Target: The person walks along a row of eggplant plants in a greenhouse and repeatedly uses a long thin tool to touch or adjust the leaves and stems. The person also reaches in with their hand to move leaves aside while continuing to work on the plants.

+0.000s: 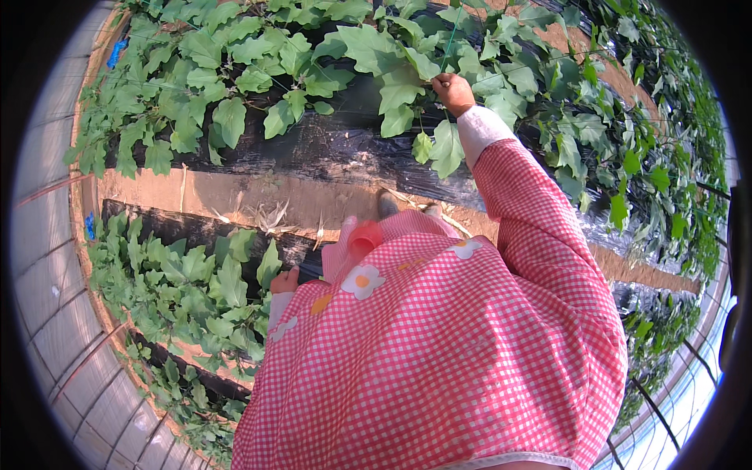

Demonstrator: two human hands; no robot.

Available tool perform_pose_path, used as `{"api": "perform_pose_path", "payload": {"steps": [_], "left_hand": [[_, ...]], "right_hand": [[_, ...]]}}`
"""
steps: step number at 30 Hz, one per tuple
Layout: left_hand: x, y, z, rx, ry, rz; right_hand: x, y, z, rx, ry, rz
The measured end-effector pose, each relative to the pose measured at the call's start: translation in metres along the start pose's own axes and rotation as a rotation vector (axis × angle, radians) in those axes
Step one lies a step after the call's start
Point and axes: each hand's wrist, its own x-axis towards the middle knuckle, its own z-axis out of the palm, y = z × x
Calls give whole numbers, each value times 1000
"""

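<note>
My right hand (453,94) reaches out over the far row of broad-leaved plants, which look like eggplants (376,53). Its fingers are closed at the lower end of a thin green string (451,42) that runs down among the leaves. Large leaves (447,150) hang just below that wrist. My left hand (285,281) is low at my side, beside the leaves of the nearer row (232,285). Part of it is hidden, and whether it holds anything cannot be made out. A translucent red plastic container (365,238) shows at the front of my pink checked smock (435,352).
A bare soil path (329,197) runs between beds covered with black plastic mulch (329,144). My shoe (388,204) stands on it, near dry husks (273,217). Greenhouse film with metal ribs (53,258) bounds the left side. More green strings cross the plants.
</note>
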Motion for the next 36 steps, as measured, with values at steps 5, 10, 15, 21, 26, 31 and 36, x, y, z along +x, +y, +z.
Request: {"api": "perform_pose_path", "payload": {"steps": [5, 10, 15, 21, 26, 31, 36], "left_hand": [[26, 6, 3, -95, -67, 16], [40, 53, -13, -116, -44, 72], [53, 96, -13, -222, 10, 253], [79, 136, 5, -47, -73, 355], [80, 184, 17, 78, -106, 348], [64, 245, 47, 50, -103, 319], [-1, 305, 80, 278, -171, 295]], "right_hand": [[1, -3, -10, -48, 118, 115], [0, -20, -36, 27, 145, 246], [-26, -58, -91, -69, 206, 273], [-97, -101, -251, 235, 330, 390], [-165, -107, -399, 215, 661, 436], [-215, -52, -470, 324, 840, 271], [-215, 61, -459, 631, 644, 345]]}}
